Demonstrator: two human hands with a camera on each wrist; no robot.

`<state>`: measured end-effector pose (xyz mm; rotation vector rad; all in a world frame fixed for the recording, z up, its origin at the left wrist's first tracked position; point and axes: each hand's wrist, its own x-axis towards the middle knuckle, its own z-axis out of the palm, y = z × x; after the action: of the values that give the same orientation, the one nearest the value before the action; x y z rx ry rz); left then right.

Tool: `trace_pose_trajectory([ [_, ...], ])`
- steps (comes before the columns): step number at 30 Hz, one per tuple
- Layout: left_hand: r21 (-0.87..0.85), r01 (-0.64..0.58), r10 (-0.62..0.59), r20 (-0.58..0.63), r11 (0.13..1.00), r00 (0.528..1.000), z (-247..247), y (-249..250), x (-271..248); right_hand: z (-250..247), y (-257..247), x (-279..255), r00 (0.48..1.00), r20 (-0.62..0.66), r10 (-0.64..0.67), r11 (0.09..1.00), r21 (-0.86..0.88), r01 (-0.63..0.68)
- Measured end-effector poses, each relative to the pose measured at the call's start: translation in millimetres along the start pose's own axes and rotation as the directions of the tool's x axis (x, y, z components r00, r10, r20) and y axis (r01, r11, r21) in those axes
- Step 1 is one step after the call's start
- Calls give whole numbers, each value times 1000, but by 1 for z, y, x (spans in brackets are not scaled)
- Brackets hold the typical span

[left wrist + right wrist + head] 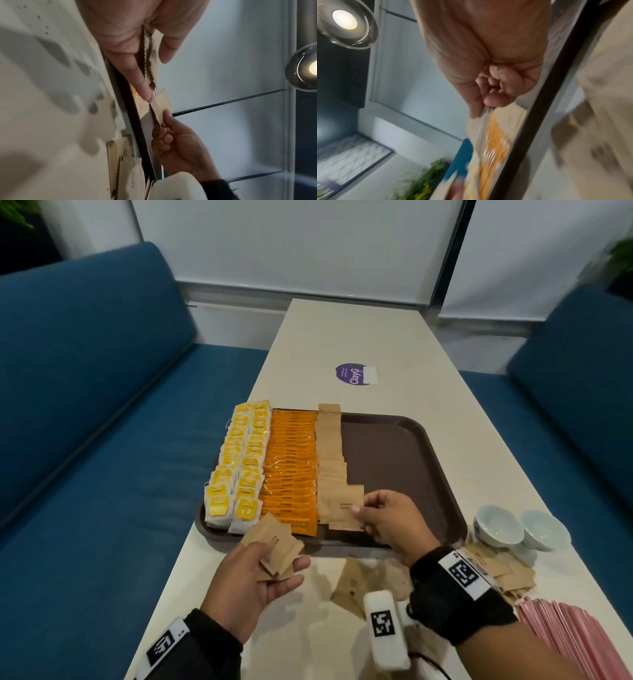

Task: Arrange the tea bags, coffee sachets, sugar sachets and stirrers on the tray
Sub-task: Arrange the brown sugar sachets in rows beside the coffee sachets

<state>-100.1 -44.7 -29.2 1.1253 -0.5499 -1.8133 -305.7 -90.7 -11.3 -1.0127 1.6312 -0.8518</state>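
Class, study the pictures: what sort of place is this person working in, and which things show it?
Probably a café or office break area: blue upholstered bench seats flank a long pale table, and a brown serving tray holds rows of tea bags and coffee sachets.

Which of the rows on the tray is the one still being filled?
The brown sugar sachet row, rightmost of the three: the right hand pinches a sachet at its near end. The yellow and orange rows lie untouched.

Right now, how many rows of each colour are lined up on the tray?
Rows of yellow tea bags: 2
Rows of orange coffee sachets: 1
Rows of brown sugar sachets: 1
Total: 4 rows
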Motion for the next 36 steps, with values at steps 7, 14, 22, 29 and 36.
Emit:
trace_pose_trajectory([
  [7, 11, 11, -10, -23, 1000, 1000, 1, 1, 5, 15, 8, 34, 999, -32, 23, 977, -210, -29],
  [14, 93, -14, 20, -60, 996, 998, 1, 0, 10, 22, 11, 43, 995, -85, -51, 945, -326, 21],
  [22, 140, -3, 13, -77, 990, 997, 4, -3, 8, 21, 5, 38, 997, -60, -55, 932, -362, 30],
  [29, 215, -31, 38, -29, 976, 999, 5, -9, 2, 11, -12, -4, 990, 105, -93, 955, -272, 119],
  [36, 261, -72, 69, 19, 963, 997, 16, -17, -8, 16, 1, -39, 933, 356, -53, 984, -142, 110],
])
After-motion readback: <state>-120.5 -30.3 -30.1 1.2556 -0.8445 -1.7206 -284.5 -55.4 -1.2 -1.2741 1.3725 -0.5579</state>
